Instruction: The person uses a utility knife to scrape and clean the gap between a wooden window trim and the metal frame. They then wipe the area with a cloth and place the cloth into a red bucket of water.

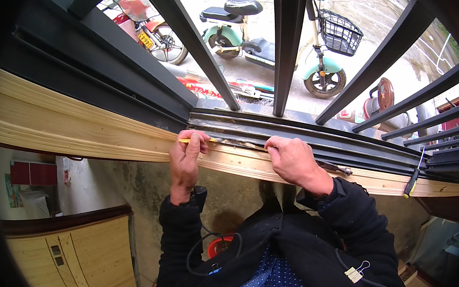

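My left hand [186, 159] is closed, pinching a thin yellow pencil-like stick [185, 140] whose tip points right. To its right, my right hand [296, 162] is closed with the fingertips at a thin flat strip. Out from behind that hand comes a dark brown handle [331, 166] with a metal end cap, like a chisel's; the fingers hide whether the strip and handle are one tool. Both hands are over the pale wooden sill board [228, 159], beside the dark metal window track [252, 132]. A screwdriver [412, 182] with a yellow and black handle leans at the sill's right.
Dark metal bars [282, 56] rise beyond the track. Outside them stand a mint-green scooter [256, 48] with a black basket and a red motorcycle [151, 37]. Below the sill are a red bucket [219, 246] and a pale wooden cabinet [78, 255]. A cable with a binder clip [357, 271] hangs across my jacket.
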{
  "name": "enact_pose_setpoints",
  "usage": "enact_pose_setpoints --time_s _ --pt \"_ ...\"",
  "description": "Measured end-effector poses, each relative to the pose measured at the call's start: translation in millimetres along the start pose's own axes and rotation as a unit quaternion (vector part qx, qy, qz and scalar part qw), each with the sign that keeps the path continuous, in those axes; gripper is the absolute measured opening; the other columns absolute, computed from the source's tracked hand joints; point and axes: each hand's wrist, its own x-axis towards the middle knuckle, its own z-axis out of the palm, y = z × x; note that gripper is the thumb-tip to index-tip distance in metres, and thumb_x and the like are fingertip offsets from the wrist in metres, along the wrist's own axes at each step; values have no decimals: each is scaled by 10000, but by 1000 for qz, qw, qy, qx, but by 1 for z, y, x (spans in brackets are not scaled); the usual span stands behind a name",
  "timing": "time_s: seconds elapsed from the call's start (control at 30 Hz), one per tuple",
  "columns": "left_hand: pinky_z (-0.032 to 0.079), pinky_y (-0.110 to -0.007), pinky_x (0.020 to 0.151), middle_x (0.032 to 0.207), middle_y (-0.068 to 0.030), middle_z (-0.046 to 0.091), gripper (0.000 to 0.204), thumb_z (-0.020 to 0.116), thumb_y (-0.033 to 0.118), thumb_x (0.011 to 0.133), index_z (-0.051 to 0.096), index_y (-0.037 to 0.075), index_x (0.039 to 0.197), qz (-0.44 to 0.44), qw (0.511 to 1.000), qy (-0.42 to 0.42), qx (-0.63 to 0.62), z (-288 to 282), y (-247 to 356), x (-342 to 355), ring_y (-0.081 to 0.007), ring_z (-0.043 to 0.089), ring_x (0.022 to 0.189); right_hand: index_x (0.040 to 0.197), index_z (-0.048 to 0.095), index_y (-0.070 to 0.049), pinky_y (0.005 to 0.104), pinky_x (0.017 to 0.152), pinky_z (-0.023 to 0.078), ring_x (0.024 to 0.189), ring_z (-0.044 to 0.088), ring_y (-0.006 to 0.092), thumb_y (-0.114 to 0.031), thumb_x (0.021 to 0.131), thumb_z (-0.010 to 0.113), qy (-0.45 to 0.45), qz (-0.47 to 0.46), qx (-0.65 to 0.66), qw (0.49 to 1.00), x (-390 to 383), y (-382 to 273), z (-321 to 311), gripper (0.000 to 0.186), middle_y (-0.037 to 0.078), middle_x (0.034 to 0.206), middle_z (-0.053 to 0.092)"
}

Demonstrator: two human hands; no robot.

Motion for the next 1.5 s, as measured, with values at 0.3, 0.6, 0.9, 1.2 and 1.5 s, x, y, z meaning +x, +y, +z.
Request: enact_pose_setpoints --time_s 0.3,0.6,0.9,1.2,1.5 --pt "516 -283 811 1036 -79 696 259 543 264 1117 624 20 1078 -21 999 -11 -36 6 -5 2 -113 594 849 1028 745 -112 542 775 573 856 718 450 -187 964 580 -8 -15 25 1000 15 -6 25 192 228 883 740" --pt "515 -278 810 1034 -84 700 271 544 263 1117 626 8 1070 -19 999 -9 -46 7 -3 0 -114 597 845 1071 736 -117 535 773 568 850 715 450 -189 990 571 -9 -25 69 997 21 -9 38 197 212 899 742" --pt "502 -268 771 991 -70 702 296 543 271 1115 642 6 1028 -8 999 13 -45 6 12 -12 -105 582 806 1063 734 -107 511 721 565 800 710 433 -173 1001 574 9 -65 115 991 8 -13 38 184 207 830 722" --pt "485 -318 633 736 -84 674 231 661 213 1035 663 14 919 -119 931 -92 332 -32 58 -57 -168 604 645 1009 665 -86 516 649 536 750 697 401 -98 847 594 -140 -206 -14 968 -25 -20 44 178 169 748 686" --pt "471 -236 747 926 -17 676 222 578 195 1100 664 -6 1061 14 996 51 67 0 40 -23 -79 557 793 1025 723 -80 522 678 576 739 711 442 -154 972 570 36 -83 40 995 -24 -1 -7 178 232 767 707"
